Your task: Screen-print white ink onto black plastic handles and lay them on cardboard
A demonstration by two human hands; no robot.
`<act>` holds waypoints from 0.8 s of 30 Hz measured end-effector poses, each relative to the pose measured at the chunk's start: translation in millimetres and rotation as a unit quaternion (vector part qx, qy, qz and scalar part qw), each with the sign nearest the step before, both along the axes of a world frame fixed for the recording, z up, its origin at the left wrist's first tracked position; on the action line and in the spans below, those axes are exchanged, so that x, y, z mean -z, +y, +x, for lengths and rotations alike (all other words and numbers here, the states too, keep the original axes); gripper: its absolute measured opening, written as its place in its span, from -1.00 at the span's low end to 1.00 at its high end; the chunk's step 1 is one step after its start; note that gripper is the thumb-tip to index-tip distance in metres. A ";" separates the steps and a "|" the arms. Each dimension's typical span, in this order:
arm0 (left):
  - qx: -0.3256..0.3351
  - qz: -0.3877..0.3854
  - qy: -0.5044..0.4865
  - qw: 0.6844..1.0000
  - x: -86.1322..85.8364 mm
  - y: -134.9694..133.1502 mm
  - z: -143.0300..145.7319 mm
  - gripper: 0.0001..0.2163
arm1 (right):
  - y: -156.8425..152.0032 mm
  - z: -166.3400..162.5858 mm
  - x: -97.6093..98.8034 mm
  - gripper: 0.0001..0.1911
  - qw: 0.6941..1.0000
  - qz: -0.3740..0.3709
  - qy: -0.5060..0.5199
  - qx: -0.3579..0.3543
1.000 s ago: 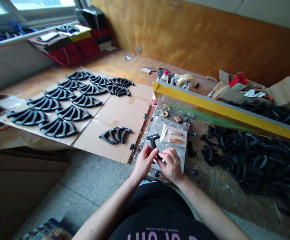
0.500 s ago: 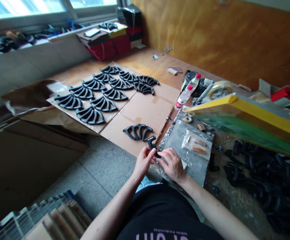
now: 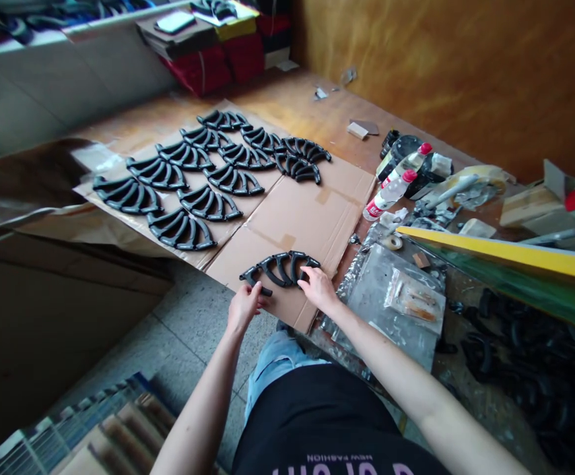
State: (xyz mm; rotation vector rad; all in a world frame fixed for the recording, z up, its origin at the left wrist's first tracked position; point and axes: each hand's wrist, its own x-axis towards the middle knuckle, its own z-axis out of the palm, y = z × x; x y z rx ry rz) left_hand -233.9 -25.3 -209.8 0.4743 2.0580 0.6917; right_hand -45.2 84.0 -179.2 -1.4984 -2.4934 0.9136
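Note:
On the near end of the cardboard sheet (image 3: 267,224) lies a short fan of black curved T-shaped handles (image 3: 280,274). My left hand (image 3: 244,306) pinches the lower end of the leftmost handle (image 3: 251,273). At the other end of the fan, my right hand (image 3: 319,288) has its thumb and fingers closed about the rightmost handle (image 3: 311,262), partly hiding it. Farther off on the cardboard, several similar fans of handles (image 3: 183,231) lie in rows.
Two red-capped bottles (image 3: 389,194) stand at the cardboard's right. Nearby are a grey board (image 3: 366,297) with a bagged item (image 3: 416,298) and a yellow-edged frame (image 3: 505,254). A heap of loose black handles (image 3: 525,363) lies lower right. Red stacks (image 3: 202,69) stand at the back left.
Both hands have moved from the cardboard's near edge, where they held one handle, to the short fan. That handle now lies at the fan's right end. My hands are farther apart.

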 end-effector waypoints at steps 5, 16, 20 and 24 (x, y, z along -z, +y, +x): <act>0.094 -0.058 0.078 0.991 -3.3 23.3 -12.9 -0.68 | 2.8 -14.6 7.9 -0.53 0.999 -0.028 0.000 0.037; 0.169 0.099 0.367 0.909 -24.8 35.8 4.8 -0.65 | 0.8 -8.4 -1.3 -0.56 0.999 -0.037 -0.013 0.006; 0.247 0.142 0.404 0.870 -20.2 32.1 34.0 -0.65 | 0.3 -17.8 -7.0 -0.53 0.998 -0.022 -0.064 0.004; 0.296 0.105 0.403 0.860 -18.7 38.8 39.1 -0.64 | 3.8 -34.4 -14.1 -0.58 0.995 0.007 -0.099 -0.006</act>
